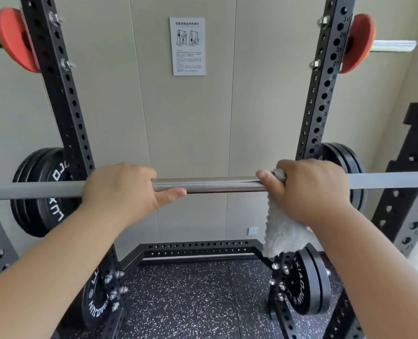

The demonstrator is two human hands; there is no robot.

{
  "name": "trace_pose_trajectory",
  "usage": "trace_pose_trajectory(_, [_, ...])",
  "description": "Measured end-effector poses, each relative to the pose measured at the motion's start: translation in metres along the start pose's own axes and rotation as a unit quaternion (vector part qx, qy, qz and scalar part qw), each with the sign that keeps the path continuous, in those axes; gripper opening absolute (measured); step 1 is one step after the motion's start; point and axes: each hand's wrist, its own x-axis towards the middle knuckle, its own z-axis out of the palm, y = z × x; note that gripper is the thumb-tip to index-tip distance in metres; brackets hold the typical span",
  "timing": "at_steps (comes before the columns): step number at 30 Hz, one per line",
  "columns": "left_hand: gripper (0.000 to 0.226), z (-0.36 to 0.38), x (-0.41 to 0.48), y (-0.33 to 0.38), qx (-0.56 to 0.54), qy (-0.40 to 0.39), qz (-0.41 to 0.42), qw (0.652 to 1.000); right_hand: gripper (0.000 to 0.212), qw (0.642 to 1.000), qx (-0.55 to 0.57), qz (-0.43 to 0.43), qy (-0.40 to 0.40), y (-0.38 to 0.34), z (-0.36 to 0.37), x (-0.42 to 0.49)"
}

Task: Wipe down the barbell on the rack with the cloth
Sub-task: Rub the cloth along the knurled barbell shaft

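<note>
Single head-worn wide-angle view, close behind the barbell, facing forward and slightly down into the rack.

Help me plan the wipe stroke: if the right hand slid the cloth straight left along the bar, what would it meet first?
Bare barbell first, then the left hand gripping it, probably its thumb.

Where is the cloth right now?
The grey cloth is wrapped over the barbell under the right hand, right of centre, its loose end hanging below the bar.
</note>
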Motion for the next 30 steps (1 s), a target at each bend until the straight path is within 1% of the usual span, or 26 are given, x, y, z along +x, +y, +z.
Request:
trace_pose_trajectory(4, [0.096, -0.005, 0.010, -0.002, -0.015, -0.067, 0.027, 0.997, 0.072, 0.999, 0.023, -0.019, 0.035, -0.021, 0.006, 0.000])
trace_pose_trajectory(6, [0.096, -0.007, 0.016, -0.004, -0.043, -0.112, 0.038, 0.992, 0.068, 0.998, 0.047, -0.027, 0.040, -0.031, 0.006, 0.000])
trace_pose_trajectory(9, [0.084, -0.014, 0.026, 0.000, -0.118, -0.176, 0.038, 0.976, 0.065, 0.997, 0.050, -0.053, 0.029, -0.056, 0.007, 0.004])
trace_pose_trajectory(11, [0.080, -0.018, 0.028, 0.002, -0.142, -0.189, 0.027, 0.971, 0.065, 0.997, 0.047, -0.063, 0.017, -0.068, 0.007, 0.007])
trace_pose_trajectory(13, [0.080, -0.017, 0.023, 0.004, -0.135, -0.162, 0.022, 0.977, 0.068, 0.997, 0.037, -0.069, -0.013, -0.070, 0.002, 0.012])
trace_pose_trajectory(14, [0.080, -0.015, 0.019, 0.003, -0.124, -0.126, 0.021, 0.984, 0.071, 0.997, 0.026, -0.073, -0.031, -0.068, 0.000, 0.014])
trace_pose_trajectory(17, [0.082, -0.002, 0.002, -0.012, -0.052, 0.024, -0.006, 0.998, 0.081, 0.993, 0.015, -0.064, -0.096, -0.063, -0.007, 0.021])
trace_pose_trajectory(18, [0.082, 0.000, -0.005, -0.019, -0.020, 0.044, -0.029, 0.998, 0.081, 0.992, 0.027, -0.058, -0.106, -0.064, -0.008, 0.022])
trace_pose_trajectory(19, [0.083, 0.000, -0.011, -0.025, -0.007, 0.038, -0.054, 0.998, 0.082, 0.993, 0.032, -0.047, -0.106, -0.065, -0.010, 0.024])
trace_pose_trajectory(21, [0.083, 0.001, -0.012, -0.034, -0.015, 0.003, -0.089, 0.996, 0.081, 0.994, 0.021, -0.009, -0.105, -0.073, -0.012, 0.024])
trace_pose_trajectory(22, [0.079, 0.001, -0.007, -0.038, -0.025, -0.020, -0.094, 0.995, 0.079, 0.995, 0.018, 0.014, -0.100, -0.079, -0.011, 0.024])
trace_pose_trajectory(24, [0.067, -0.002, 0.011, -0.043, -0.087, -0.112, -0.085, 0.986, 0.075, 0.998, 0.013, 0.040, -0.053, -0.096, -0.003, 0.023])
trace_pose_trajectory(26, [0.054, -0.008, 0.028, -0.045, -0.151, -0.218, -0.085, 0.961, 0.069, 0.999, 0.024, 0.036, 0.008, -0.116, 0.009, 0.020])
trace_pose_trajectory(27, [0.049, -0.008, 0.033, -0.046, -0.160, -0.247, -0.079, 0.952, 0.065, 0.999, 0.033, 0.025, 0.025, -0.124, 0.015, 0.019])
trace_pose_trajectory(28, [0.043, -0.008, 0.035, -0.045, -0.158, -0.251, -0.074, 0.952, 0.063, 0.998, 0.043, 0.015, 0.034, -0.129, 0.018, 0.018])
trace_pose_trajectory(29, [0.038, -0.008, 0.033, -0.044, -0.141, -0.239, -0.069, 0.958, 0.062, 0.998, 0.050, 0.004, 0.037, -0.133, 0.021, 0.018])
trace_pose_trajectory(30, [0.039, -0.007, 0.028, -0.041, -0.125, -0.210, -0.068, 0.967, 0.061, 0.998, 0.051, -0.008, 0.042, -0.134, 0.022, 0.017])
